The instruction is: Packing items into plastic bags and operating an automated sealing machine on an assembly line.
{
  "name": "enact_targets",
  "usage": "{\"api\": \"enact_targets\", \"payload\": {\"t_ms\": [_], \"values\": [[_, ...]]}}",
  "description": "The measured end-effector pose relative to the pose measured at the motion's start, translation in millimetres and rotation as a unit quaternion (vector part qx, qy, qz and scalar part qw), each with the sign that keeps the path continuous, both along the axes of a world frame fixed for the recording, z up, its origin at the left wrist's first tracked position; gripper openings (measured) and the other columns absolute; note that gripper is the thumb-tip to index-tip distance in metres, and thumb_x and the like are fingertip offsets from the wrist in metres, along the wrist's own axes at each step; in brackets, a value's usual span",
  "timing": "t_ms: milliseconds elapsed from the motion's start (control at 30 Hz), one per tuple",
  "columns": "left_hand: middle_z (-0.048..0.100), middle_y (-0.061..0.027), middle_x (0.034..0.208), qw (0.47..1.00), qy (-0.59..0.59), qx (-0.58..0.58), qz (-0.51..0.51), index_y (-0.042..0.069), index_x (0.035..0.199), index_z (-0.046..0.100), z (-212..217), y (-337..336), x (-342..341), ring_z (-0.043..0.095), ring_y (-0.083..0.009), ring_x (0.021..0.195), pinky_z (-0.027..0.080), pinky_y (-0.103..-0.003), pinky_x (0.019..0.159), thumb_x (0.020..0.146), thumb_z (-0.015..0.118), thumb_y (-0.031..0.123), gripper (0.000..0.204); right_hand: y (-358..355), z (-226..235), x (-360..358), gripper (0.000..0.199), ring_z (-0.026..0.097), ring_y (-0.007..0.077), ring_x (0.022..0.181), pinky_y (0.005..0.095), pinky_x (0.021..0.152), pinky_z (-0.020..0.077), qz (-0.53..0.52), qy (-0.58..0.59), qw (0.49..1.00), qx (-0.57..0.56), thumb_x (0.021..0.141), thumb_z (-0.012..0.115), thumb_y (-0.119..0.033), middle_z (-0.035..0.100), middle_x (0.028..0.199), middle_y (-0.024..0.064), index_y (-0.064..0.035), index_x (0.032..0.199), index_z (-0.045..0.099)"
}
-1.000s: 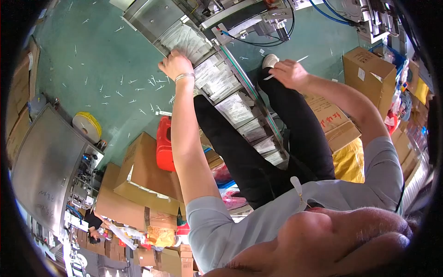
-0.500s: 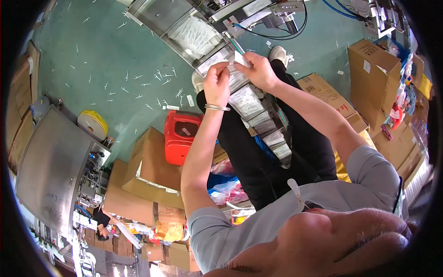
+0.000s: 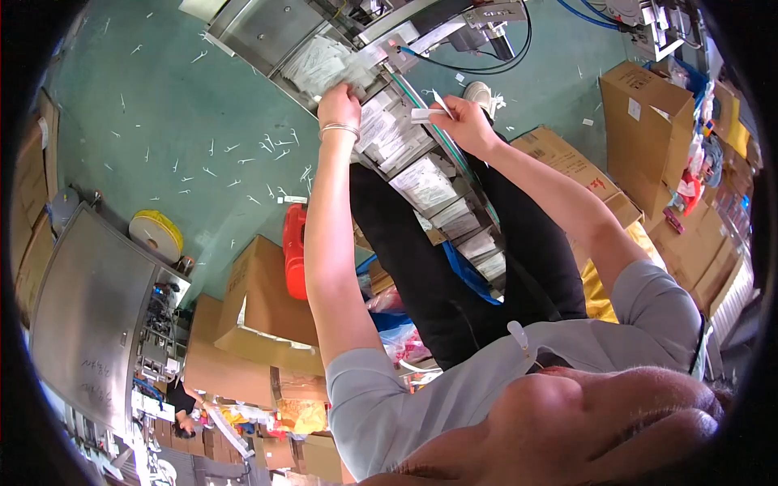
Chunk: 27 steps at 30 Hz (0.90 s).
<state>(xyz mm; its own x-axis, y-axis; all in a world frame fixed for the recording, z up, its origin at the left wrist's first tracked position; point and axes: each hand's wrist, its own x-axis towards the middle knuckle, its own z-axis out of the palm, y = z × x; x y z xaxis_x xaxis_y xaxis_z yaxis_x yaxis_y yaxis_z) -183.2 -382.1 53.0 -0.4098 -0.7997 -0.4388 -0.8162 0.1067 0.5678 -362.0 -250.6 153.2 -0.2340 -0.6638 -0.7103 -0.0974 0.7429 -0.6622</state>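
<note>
My right hand [image 3: 468,128] is closed, pinching small white paper-like slips [image 3: 424,116] between thumb and fingers. It hovers over the right edge of a long metal trough [image 3: 463,176] that runs between my legs. Farther off and to the left, my left hand [image 3: 339,107] has its fingers curled at the near rim of a metal bin. Loose flat white packets [image 3: 320,66] fill that bin. Something whitish and blurred is by the left fingertips; I cannot make out what they grip. More white packets [image 3: 425,183] lie in the trough's compartments.
A machine with a motor [image 3: 498,40] and a dark cable stands beyond the trough. Cardboard boxes [image 3: 648,121] are at the right, another open box [image 3: 271,292] at the left by a red plastic stool [image 3: 295,255]. Small white scraps litter the green floor [image 3: 194,121]. Another person [image 3: 182,405] is at lower left.
My hands were together over the trough with a white piece between them. The left has moved away to the bin of packets; the right keeps white slips and has shifted slightly right.
</note>
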Motion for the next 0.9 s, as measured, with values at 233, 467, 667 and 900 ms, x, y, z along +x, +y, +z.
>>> {"api": "enact_targets", "payload": {"t_ms": [233, 467, 667, 900], "values": [[0.061, -0.0169, 0.086, 0.987, -0.057, 0.071, -0.135, 0.004, 0.085, 0.062, -3, -7, 0, 0.056, -0.0348, 0.08, 0.045, -0.041, 0.074, 0.079, 0.052, 0.024, 0.024, -2, -6, -1, 0.017, 0.04, 0.0052, 0.059, 0.0242, 0.053, 0.0366, -0.006, 0.011, 0.999, -0.032, 0.079, 0.062, -0.014, 0.048, 0.064, -0.0017, 0.0002, 0.087, 0.057], [0.06, -0.0177, 0.081, 0.98, 0.151, -0.113, -0.068, 0.002, 0.086, 0.06, 54, 29, 24, 0.059, -0.0321, 0.071, 0.048, -0.037, 0.067, 0.08, 0.056, 0.014, 0.014, -28, 5, 20, 0.019, 0.04, 0.0051, 0.061, 0.022, 0.055, 0.0359, -0.005, 0.016, 1.0, 0.007, 0.079, 0.061, -0.015, 0.049, 0.065, -0.0029, -0.0014, 0.092, 0.059], [0.058, -0.0135, 0.077, 0.885, 0.293, 0.042, 0.36, -0.002, 0.088, 0.057, 69, 57, 41, 0.059, -0.0195, 0.065, 0.048, -0.03, 0.059, 0.078, 0.058, 0.007, 0.013, -54, 9, 62, 0.025, 0.042, 0.0072, 0.057, 0.0226, 0.053, 0.0359, 0.013, 0.125, 0.981, -0.148, 0.077, 0.065, -0.018, 0.05, 0.069, -0.0002, -0.003, 0.096, 0.058], [0.057, -0.0069, 0.077, 0.696, 0.424, 0.272, 0.511, -0.003, 0.089, 0.055, 90, 72, 45, 0.055, -0.0134, 0.061, 0.046, -0.026, 0.053, 0.08, 0.057, 0.007, 0.014, -47, 4, 67, 0.036, 0.051, 0.0143, 0.067, 0.0281, 0.06, 0.042, -0.166, -0.264, 0.948, -0.062, 0.086, 0.053, -0.03, 0.055, 0.088, 0.0082, -0.0005, 0.107, 0.052]]}}
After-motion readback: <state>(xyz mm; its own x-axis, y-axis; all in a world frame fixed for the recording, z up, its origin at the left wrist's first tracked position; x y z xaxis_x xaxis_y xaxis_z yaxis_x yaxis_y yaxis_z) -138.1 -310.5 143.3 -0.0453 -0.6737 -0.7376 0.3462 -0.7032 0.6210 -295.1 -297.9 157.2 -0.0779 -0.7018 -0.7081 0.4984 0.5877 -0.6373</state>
